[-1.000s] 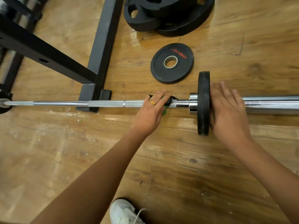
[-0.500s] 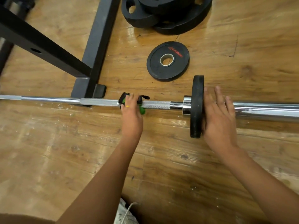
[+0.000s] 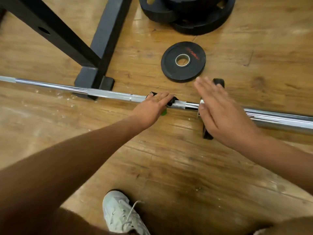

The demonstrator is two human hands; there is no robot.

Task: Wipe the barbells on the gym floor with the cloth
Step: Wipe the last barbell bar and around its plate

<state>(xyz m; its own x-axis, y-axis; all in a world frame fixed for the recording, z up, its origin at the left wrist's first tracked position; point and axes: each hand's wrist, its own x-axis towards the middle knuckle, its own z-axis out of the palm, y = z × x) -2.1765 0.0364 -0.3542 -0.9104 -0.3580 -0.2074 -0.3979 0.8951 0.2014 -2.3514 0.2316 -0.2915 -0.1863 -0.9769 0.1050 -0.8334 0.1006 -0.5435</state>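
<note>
Viewing from the head camera: the long chrome steel barbell (image 3: 108, 94) lies on the glossy wooden plank floor (image 3: 186, 167), running from 9 o'clock to 3 o'clock across the frame.

The left hand (image 3: 152, 107) sits on the shaft near frame centre. Its grip is closed over the black and green cloth (image 3: 172, 101), with the fingers curled across the bar. The cloth is wrapped round the shaft. Black fabric shows at both sides of the fingers and a green edge shows below them.

At 3 o'clock from the left hand, the right hand (image 3: 220, 114) is motion-blurred. Its grip is fully open and holds nothing, with the fingers straight and pointing to 11 o'clock. It lies over the thin black round plate (image 3: 207, 133), which stands on edge on the barbell sleeve. Contact cannot be confirmed.

A small black rubber disc plate with a steel bore (image 3: 183, 61) lies flat on the floor at 12 o'clock from the cloth, apart from the bar. A stack of large black plates (image 3: 186, 12) sits at the 12 o'clock edge. The black square-tube steel rack frame (image 3: 105, 36) occupies 10 to 11 o'clock, its foot just beside the shaft. A white laced shoe (image 3: 120, 216) is at 6 o'clock.
</note>
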